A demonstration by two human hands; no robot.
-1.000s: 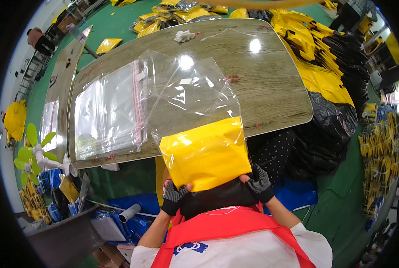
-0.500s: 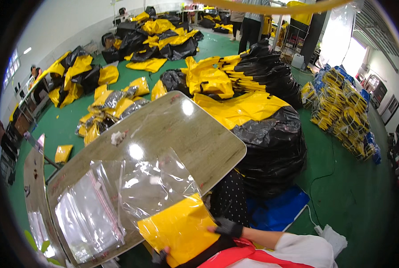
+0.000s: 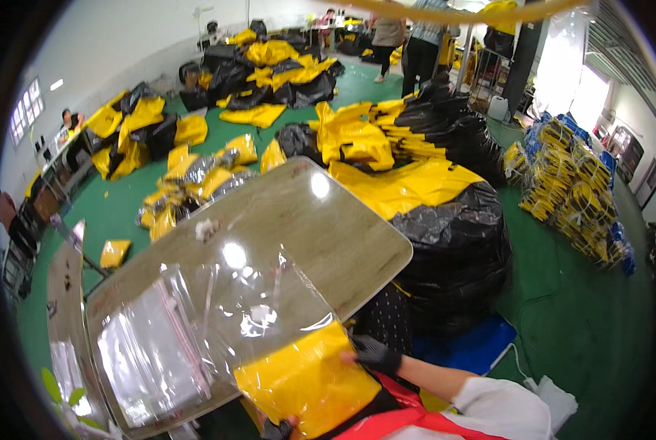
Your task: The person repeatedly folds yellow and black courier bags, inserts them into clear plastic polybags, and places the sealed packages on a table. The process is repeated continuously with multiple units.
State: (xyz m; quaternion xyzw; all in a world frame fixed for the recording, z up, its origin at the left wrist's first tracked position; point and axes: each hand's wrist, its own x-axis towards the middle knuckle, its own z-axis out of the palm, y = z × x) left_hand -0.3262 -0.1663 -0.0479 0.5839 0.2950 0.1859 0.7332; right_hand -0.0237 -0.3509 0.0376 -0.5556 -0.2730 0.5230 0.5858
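Observation:
A folded yellow plastic sheet lies partly inside a clear plastic bag at the near edge of the table, its far end under the film. In a dark fingerless glove, my right hand grips the sheet's right edge, thumb on top. My left hand, also gloved, pinches the near left edge; most of it is cut off by the lower border. A black strip shows along the sheet's near side. To the left lies a stack of clear bags.
The wood-patterned table carries a small white scrap. Beyond it are a large black-and-yellow heap, packed yellow bundles on the green floor, and tied stacks at right. People stand at the back.
The whole view has shifted slightly, so the room sits farther right and lower. Both hands keep hold of the yellow sheet, which has moved a little to the right in the picture.

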